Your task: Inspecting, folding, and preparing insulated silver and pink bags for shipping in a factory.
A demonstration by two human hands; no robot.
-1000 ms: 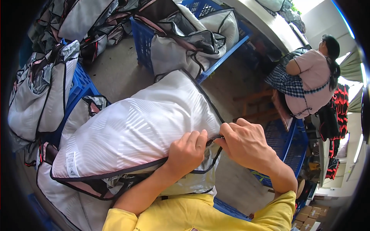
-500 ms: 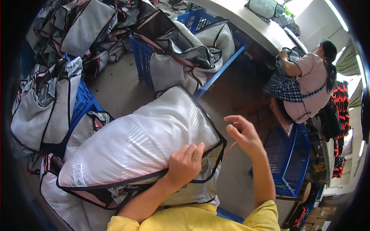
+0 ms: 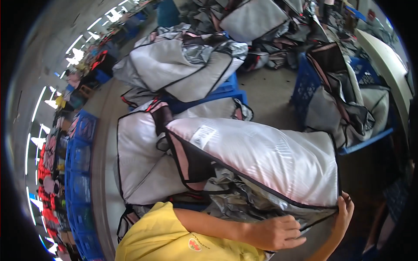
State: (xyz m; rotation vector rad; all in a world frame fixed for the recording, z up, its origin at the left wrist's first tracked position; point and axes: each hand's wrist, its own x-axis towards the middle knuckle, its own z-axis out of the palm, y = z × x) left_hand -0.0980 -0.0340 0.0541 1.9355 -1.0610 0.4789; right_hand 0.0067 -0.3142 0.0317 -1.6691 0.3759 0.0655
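Pinching the white bag [image 3: 265, 152] at its corner with our right hand [image 3: 343, 215], we curl our left hand [image 3: 278, 232] near the silver lining [image 3: 246, 198]; its grip we cannot tell.

The left hand [image 3: 276, 232], fingers curled, is beside the silver lining [image 3: 226, 198] of a black-edged white bag [image 3: 257, 150]. The right hand [image 3: 344, 213] touches the bag's near right corner. A blue crate [image 3: 300, 82] at far right holds grey-white bags [image 3: 322, 106]; blue crates [image 3: 78, 187] line the left.
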